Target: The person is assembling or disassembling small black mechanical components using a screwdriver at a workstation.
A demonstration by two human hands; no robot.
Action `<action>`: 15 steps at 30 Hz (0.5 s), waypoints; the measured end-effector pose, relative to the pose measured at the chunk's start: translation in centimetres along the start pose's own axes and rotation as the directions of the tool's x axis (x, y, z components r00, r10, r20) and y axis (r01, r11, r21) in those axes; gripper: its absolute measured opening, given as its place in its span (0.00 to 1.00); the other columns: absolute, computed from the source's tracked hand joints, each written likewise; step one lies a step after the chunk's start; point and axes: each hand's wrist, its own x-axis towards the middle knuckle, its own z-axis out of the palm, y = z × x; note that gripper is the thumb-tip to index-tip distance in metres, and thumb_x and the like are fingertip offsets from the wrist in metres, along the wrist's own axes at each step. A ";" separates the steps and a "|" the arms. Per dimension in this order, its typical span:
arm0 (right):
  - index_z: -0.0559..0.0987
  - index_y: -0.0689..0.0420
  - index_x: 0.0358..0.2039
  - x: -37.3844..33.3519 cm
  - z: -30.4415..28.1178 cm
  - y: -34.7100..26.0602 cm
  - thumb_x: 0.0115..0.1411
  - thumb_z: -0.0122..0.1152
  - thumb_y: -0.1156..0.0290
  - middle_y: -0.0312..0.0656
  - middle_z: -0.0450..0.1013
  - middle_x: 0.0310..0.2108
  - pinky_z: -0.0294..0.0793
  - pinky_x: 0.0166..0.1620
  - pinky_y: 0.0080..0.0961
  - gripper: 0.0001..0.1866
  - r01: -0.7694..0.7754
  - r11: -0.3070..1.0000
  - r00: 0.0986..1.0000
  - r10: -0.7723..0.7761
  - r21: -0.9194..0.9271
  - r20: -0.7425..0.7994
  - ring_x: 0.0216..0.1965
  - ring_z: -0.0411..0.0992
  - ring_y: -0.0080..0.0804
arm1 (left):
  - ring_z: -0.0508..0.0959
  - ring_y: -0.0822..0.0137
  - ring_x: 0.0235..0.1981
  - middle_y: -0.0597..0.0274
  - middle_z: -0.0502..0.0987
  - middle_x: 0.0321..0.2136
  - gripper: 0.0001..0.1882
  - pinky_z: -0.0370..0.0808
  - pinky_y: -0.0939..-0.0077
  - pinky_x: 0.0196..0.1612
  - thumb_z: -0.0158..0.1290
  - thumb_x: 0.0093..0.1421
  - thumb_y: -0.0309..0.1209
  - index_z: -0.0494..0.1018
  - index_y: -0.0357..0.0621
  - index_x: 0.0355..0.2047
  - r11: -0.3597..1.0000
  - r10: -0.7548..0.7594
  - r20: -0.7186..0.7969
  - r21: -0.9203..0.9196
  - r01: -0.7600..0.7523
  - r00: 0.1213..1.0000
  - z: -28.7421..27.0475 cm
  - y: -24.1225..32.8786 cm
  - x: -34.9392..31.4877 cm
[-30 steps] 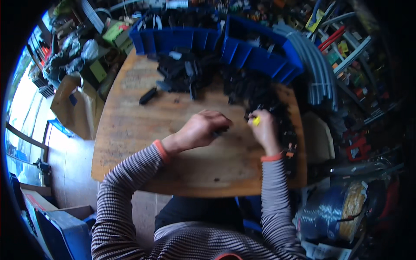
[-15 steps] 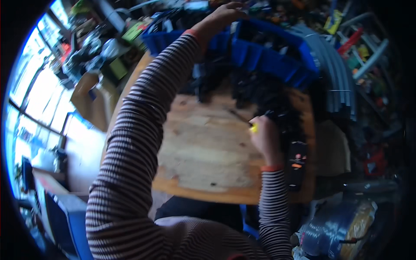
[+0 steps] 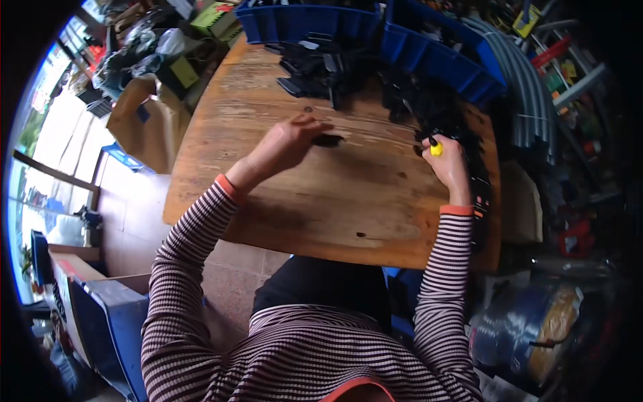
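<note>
Over the middle of the wooden table (image 3: 268, 194), my left hand (image 3: 287, 146) is closed on a small flat black part (image 3: 328, 141). Nearer the table's right side, my right hand (image 3: 452, 167) wraps round a yellow and black handle (image 3: 437, 149), which looks like a screwdriver's; its shaft is hard to make out here. Just beyond that hand, a heap of black parts (image 3: 429, 100) curves along the right of the table. Another pile of similar black parts (image 3: 321, 70) lies at the far middle, beyond my left hand.
Two blue plastic bins, one at the far left (image 3: 308, 25) and one at the far right (image 3: 445, 57), stand at the table's far edge. Grey pipes (image 3: 529, 100) bend down on the right. A brown paper bag (image 3: 144, 127) and a blue crate (image 3: 110, 328) are at the left.
My left hand has come back from the far bins to the middle of the table and now has a black part. The right hand shows farther right and higher, still holding the yellow handle.
</note>
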 end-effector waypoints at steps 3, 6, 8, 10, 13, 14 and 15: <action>0.79 0.61 0.31 -0.4 -0.1 -0.1 0.48 0.64 0.75 0.50 0.76 0.32 0.74 0.39 0.34 0.09 -0.015 1.000 1.000 0.015 -0.013 -0.001 0.36 0.74 0.48 | 0.76 0.59 0.39 0.60 0.78 0.34 0.16 0.75 0.70 0.41 0.49 0.55 0.19 0.77 0.46 0.42 0.927 0.360 0.113 -0.159 -0.341 0.926 2.4 3.2 1.1; 0.79 0.61 0.33 -0.2 1.1 -0.8 0.48 0.65 0.75 0.51 0.75 0.34 0.74 0.40 0.36 0.10 0.040 0.997 0.999 -0.039 -0.065 0.011 0.37 0.74 0.49 | 0.74 0.62 0.43 0.61 0.77 0.38 0.19 0.75 0.71 0.44 0.49 0.51 0.17 0.78 0.49 0.41 0.911 0.410 0.431 -0.241 -0.335 0.804 4.4 4.6 2.7; 0.78 0.61 0.34 0.2 1.9 -1.3 0.48 0.66 0.75 0.51 0.75 0.35 0.74 0.40 0.36 0.11 0.155 0.974 0.988 -0.151 -0.164 0.040 0.38 0.74 0.49 | 0.73 0.62 0.46 0.61 0.76 0.41 0.20 0.75 0.71 0.46 0.49 0.49 0.17 0.78 0.49 0.41 0.849 0.527 0.302 -0.242 -0.471 0.795 5.7 4.5 3.6; 0.78 0.62 0.34 0.7 1.9 -1.1 0.48 0.65 0.75 0.51 0.75 0.34 0.73 0.39 0.36 0.12 0.151 0.969 0.988 -0.141 -0.195 0.067 0.37 0.74 0.49 | 0.72 0.62 0.47 0.61 0.76 0.43 0.20 0.74 0.71 0.47 0.49 0.48 0.17 0.78 0.49 0.41 0.811 0.582 0.234 -0.238 -0.535 0.779 5.8 4.3 3.9; 0.77 0.63 0.36 1.7 1.6 -0.9 0.48 0.65 0.75 0.51 0.74 0.33 0.72 0.39 0.35 0.13 0.142 0.958 0.986 -0.116 -0.248 0.116 0.36 0.73 0.50 | 0.72 0.60 0.48 0.58 0.73 0.48 0.19 0.74 0.72 0.48 0.50 0.49 0.20 0.77 0.47 0.42 0.883 0.469 0.176 -0.093 -0.459 0.866 4.2 4.8 2.7; 0.77 0.63 0.35 2.1 1.5 -0.9 0.48 0.65 0.75 0.51 0.74 0.32 0.73 0.38 0.34 0.12 0.157 0.948 0.982 -0.120 -0.278 0.143 0.35 0.73 0.49 | 0.72 0.60 0.48 0.58 0.73 0.48 0.19 0.74 0.72 0.48 0.50 0.49 0.20 0.77 0.47 0.42 0.884 0.468 0.176 -0.096 -0.458 0.866 4.5 4.8 1.9; 0.77 0.63 0.34 2.6 1.4 -1.1 0.48 0.65 0.75 0.50 0.74 0.31 0.73 0.37 0.33 0.11 0.175 0.936 0.977 -0.126 -0.307 0.171 0.34 0.74 0.48 | 0.72 0.59 0.49 0.57 0.72 0.49 0.18 0.74 0.71 0.48 0.50 0.49 0.22 0.77 0.46 0.42 0.861 0.508 0.173 -0.064 -0.505 0.844 4.8 4.7 0.8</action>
